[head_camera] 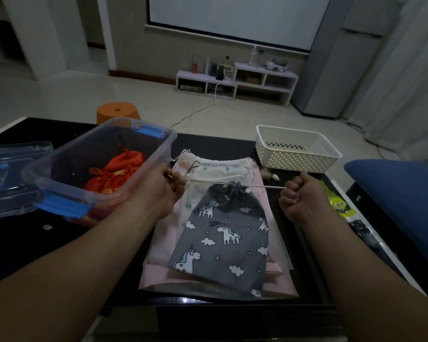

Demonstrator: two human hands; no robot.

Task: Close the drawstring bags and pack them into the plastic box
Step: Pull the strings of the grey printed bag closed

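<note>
Forearms (60, 280) are cut off nearest us. We record left hand (167, 186) and right hand (300, 193) each fisted round a taut cord (262, 186) of the unicorn bag (222, 240); cord ends hidden within.

dim room | tiled floor (139, 95) | white shelf unit (235, 81) | orange stool (118, 112)
</note>
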